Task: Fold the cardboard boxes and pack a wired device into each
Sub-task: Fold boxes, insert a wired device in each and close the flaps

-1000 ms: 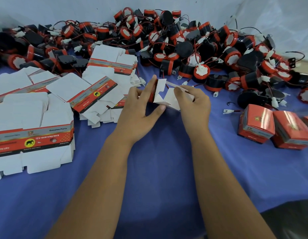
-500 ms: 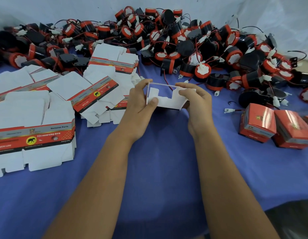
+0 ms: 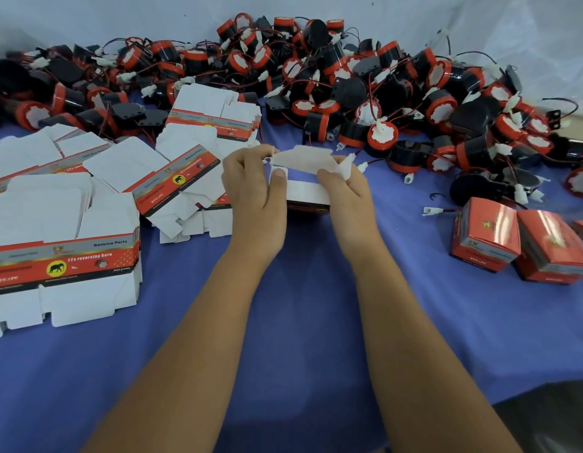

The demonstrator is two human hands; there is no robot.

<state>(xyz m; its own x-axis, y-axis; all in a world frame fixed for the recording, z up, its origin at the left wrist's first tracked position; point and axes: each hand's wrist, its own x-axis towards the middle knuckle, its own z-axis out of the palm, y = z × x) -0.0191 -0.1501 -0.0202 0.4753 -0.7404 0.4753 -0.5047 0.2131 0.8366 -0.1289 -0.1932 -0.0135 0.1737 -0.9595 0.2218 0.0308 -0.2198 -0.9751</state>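
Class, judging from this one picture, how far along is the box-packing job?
Done: a few closed red boxes at right. In hand: the left hand and right hand grip a half-folded white cardboard box, flaps open. Left: stacks of flat cartons and a heap of red-and-black wired devices.

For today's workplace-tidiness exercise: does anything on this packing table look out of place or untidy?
Yes. The flat box blanks at left lie fanned and overlapping, not stacked square. One white connector on its wire lies loose on the blue cloth, beside the finished boxes.
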